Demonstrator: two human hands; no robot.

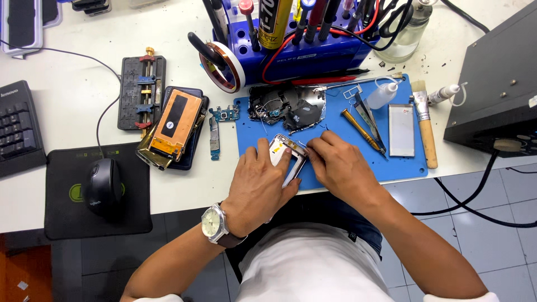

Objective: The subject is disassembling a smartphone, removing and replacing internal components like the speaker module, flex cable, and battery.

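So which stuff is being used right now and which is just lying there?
In use:
left hand
right hand
silver phone frame, held by both hands
blue mat under it

Lying about:
mouse
keyboard
brush
screwdriver
small squeeze bottle
tape roll

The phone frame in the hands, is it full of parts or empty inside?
Empty inside. The phone frame is a bare silver rim with blue mat showing through it, held by the left hand and right hand.
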